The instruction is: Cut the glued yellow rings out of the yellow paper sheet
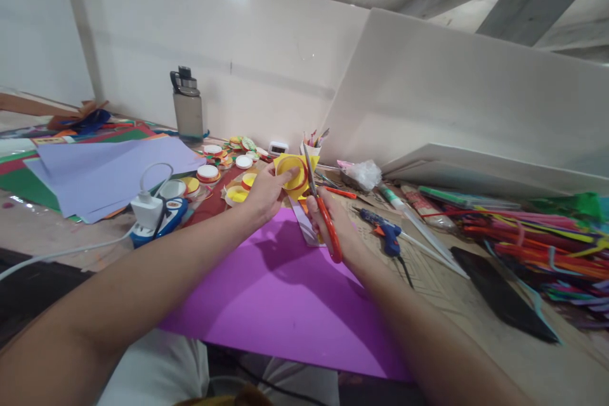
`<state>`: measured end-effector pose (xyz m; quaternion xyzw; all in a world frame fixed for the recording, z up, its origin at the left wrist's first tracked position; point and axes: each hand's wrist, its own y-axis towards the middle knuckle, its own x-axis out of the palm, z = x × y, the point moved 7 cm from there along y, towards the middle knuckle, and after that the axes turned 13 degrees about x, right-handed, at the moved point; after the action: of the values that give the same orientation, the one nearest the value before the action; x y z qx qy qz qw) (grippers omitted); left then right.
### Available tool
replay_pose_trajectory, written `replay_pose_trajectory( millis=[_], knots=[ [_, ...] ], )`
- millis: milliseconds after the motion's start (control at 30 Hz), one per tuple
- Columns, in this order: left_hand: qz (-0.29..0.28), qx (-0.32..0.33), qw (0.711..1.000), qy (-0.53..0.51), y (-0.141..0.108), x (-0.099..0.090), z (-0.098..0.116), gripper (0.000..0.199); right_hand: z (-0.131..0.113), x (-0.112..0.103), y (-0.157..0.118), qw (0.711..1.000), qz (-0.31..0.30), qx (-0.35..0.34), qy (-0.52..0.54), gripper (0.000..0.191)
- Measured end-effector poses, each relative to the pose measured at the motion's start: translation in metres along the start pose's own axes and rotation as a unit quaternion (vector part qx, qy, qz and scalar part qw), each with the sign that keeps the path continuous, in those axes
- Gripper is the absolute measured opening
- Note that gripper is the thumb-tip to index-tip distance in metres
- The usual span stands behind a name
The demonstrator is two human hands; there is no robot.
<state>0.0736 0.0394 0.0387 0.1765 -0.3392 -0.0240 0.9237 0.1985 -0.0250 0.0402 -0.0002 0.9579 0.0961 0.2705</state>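
Observation:
My left hand (266, 193) is closed on a round yellow paper piece with a red rim (299, 185), its thumb resting on the inner face. Yellow paper (311, 163) sticks out around that rim with uneven edges. In my right hand (335, 219) is a pair of scissors (327, 225) with red handles, the blades pointing up and away from me. Those blades lie close against the right side of the yellow paper; whether they touch it I cannot tell. Both hands are raised over a purple sheet (276, 292).
To the left lie lavender sheets (114, 171), a plugged-in power strip (166, 219) and several round lids (208, 172). A bottle (188, 108) stands by the white wall. On the right are a blue glue gun (390, 238), a black phone-like slab (499, 295) and colourful pipe cleaners (547, 247).

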Motion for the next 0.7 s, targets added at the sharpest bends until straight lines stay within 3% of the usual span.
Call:
replay_pose_trajectory(
  millis=[333, 700],
  knots=[
    [0.009, 0.0, 1.0, -0.001, 0.001, 0.001, 0.002, 0.023, 0.004, -0.001, 0.007, 1.0, -0.011, -0.004, -0.002, 0.039],
    [0.041, -0.007, 0.999, -0.015, -0.002, 0.0, 0.0, 0.022, -0.001, 0.001, -0.002, 1.0, -0.017, 0.005, 0.021, 0.034]
  ],
)
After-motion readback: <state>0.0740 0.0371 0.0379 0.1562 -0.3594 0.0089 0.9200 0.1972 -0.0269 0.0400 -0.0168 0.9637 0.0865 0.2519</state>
